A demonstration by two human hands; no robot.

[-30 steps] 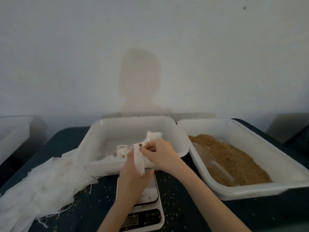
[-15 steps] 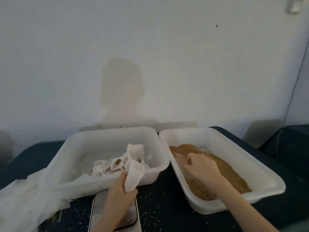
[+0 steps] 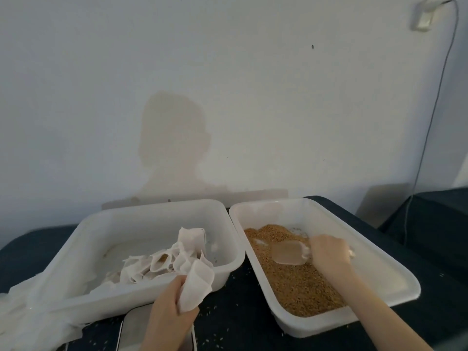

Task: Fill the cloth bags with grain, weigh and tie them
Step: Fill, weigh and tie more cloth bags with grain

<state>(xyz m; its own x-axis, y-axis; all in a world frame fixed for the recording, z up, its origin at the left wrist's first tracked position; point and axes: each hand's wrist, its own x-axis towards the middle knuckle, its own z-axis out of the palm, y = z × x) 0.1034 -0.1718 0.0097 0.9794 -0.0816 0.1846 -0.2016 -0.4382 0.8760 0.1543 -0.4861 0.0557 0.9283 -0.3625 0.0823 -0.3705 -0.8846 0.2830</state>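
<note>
My left hand (image 3: 169,309) grips an empty white cloth bag (image 3: 197,283) above the scale (image 3: 131,333), just in front of the left white tub (image 3: 76,254). That tub holds several filled cloth bags (image 3: 162,259). My right hand (image 3: 330,254) holds the handle of a clear plastic scoop (image 3: 288,252), which lies on the brown grain (image 3: 296,282) in the right white tub (image 3: 385,272).
A pile of loose white cloth (image 3: 27,315) lies at the left on the dark table (image 3: 243,317), which is scattered with stray grains. A wall stands close behind the tubs. A cable (image 3: 430,127) hangs down the wall at the right.
My right hand let go of the bag, moved right into the grain tub and took hold of the scoop. My left hand keeps holding the bag. The camera view swung right.
</note>
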